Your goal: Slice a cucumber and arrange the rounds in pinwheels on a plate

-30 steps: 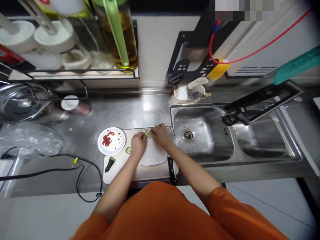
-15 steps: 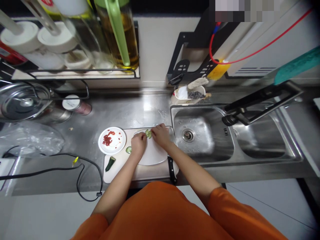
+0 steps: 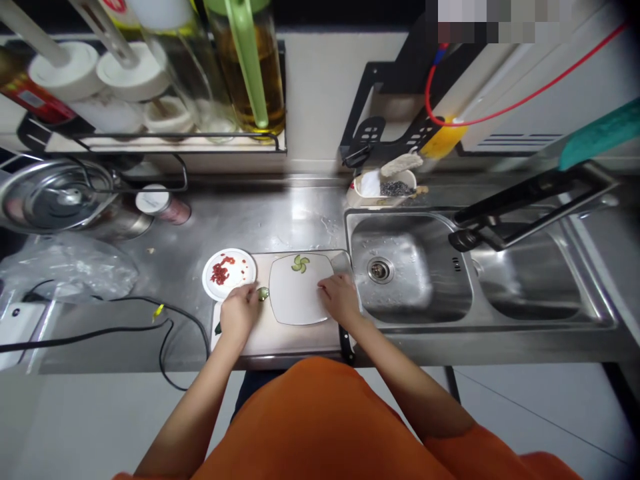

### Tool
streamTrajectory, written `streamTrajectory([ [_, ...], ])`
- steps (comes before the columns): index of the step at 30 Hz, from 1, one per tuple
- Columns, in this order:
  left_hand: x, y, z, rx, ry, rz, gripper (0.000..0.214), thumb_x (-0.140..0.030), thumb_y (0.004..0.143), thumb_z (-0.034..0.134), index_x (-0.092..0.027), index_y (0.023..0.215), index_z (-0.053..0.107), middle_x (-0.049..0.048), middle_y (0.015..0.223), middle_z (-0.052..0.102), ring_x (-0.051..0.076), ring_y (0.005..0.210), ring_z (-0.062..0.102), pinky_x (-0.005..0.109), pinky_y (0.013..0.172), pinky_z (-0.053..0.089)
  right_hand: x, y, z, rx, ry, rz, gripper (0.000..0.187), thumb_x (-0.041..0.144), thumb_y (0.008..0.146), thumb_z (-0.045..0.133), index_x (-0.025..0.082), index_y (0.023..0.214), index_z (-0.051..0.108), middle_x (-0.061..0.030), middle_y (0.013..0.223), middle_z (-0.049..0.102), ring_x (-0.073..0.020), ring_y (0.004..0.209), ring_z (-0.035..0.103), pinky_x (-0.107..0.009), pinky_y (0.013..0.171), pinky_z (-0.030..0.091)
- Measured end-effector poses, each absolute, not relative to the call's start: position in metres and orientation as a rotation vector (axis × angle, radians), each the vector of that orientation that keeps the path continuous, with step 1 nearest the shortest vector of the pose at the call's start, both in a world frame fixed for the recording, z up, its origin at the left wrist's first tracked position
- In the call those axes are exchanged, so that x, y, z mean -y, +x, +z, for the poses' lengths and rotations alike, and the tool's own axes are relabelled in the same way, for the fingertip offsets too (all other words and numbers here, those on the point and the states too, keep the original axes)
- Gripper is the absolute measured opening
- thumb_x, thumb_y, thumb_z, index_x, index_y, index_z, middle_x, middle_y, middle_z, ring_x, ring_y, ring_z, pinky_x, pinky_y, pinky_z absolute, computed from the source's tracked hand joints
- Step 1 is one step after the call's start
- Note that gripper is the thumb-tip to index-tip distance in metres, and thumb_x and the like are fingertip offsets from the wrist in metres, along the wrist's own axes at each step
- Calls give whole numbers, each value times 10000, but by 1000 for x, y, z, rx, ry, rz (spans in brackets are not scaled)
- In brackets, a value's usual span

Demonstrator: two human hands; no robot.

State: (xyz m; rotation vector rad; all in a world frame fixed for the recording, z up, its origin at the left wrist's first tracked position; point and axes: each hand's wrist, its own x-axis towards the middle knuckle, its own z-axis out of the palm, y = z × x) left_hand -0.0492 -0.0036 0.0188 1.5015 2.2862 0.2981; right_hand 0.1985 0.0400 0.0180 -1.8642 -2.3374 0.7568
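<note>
On the cutting board [image 3: 300,340], a white squarish plate [image 3: 295,300] carries several thin green cucumber slices [image 3: 299,264] fanned out in a curved pattern near its far edge. My left hand [image 3: 240,313] is left of this plate, fingertips pinched at the edge of a small cucumber pile [image 3: 264,293]. Most of a dark green cucumber piece [image 3: 218,328] is hidden behind that hand. Over the plate's right side, my right hand [image 3: 341,299] hovers or rests with loosely curled, parted fingers and nothing visible in them. A black-handled knife [image 3: 346,343] lies on the board's right end, partly under my right wrist.
A round white plate with red chopped bits [image 3: 233,263] overlaps the board's far left corner. To the right is a double sink [image 3: 410,267] with a black faucet [image 3: 525,200]. Black cables [image 3: 175,310], a plastic bag [image 3: 75,267] and a lidded pot [image 3: 65,197] occupy the left.
Both hands have parted from the cucumber fan, leaving it on the plate. My left hand has moved left to the small cucumber pile; my right hand has drawn back toward the plate's right edge.
</note>
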Motion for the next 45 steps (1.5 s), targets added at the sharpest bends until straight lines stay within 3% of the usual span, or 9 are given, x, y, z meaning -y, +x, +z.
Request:
streamTrajectory([
  [9, 18, -37, 13, -2307, 1536, 54, 316, -321, 851, 472, -236, 1101, 645, 103, 1000, 672, 231, 834, 624, 298, 699, 434, -15, 193, 10, 2352, -1829, 780, 198, 254, 880, 491, 232, 941, 679, -48, 945, 652, -236, 1039, 443, -316, 775, 307],
  [19, 16, -40, 6, -2340, 1445, 135, 266, -332, 834, 503, -243, 1038, 649, 79, 947, 682, 235, 801, 619, 307, 685, 431, -12, 193, 11, 2371, -1805, 776, 201, 254, 878, 494, 226, 940, 682, -49, 946, 654, -245, 1051, 442, -327, 798, 317],
  [32, 17, -34, 10, -2332, 1506, 49, 303, -310, 871, 460, -237, 1098, 646, 72, 1055, 657, 209, 883, 610, 301, 757, 428, -10, 189, 14, 2398, -1775, 779, 182, 236, 876, 504, 217, 932, 676, -48, 931, 643, -224, 1026, 441, -307, 765, 319],
  [45, 16, -37, 3, -2353, 1514, 262, 247, -275, 837, 469, -191, 918, 687, 82, 923, 670, 192, 797, 601, 292, 734, 429, -10, 188, 12, 2400, -1724, 766, 197, 230, 876, 495, 206, 917, 685, -60, 888, 643, -226, 1001, 454, -307, 774, 332],
])
